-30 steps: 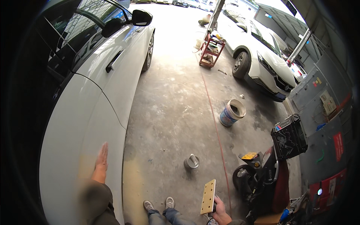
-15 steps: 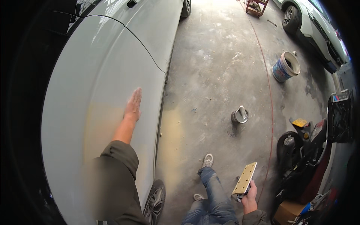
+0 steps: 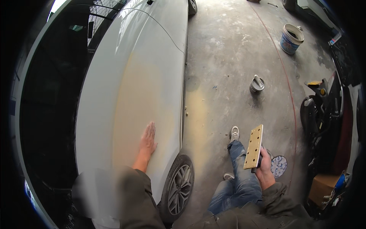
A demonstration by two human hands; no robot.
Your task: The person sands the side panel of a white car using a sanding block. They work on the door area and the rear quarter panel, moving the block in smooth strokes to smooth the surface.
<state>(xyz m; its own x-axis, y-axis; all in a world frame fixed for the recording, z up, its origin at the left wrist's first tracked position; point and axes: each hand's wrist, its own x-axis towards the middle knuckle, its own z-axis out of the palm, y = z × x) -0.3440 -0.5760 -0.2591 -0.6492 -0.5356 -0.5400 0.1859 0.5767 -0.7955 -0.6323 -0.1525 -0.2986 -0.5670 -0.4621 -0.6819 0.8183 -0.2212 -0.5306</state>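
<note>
Left hand (image 3: 148, 140) flat, fingers together, on matte filler patch (image 3: 143, 103); right hand (image 3: 264, 168) clamps perforated sanding block (image 3: 254, 146).

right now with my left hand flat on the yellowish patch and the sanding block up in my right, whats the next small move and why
Probably bring the sanding block down onto the yellowish filler patch beside your left hand. The right hand holds the block off the white car panel, above your knee, while the left palm lies flat on the patch, as if feeling it.

Soft, even daylight with faint shadows, mild sheen on the white car panel (image 3: 129, 76), and dark, strongly bent fisheye edges.
</note>
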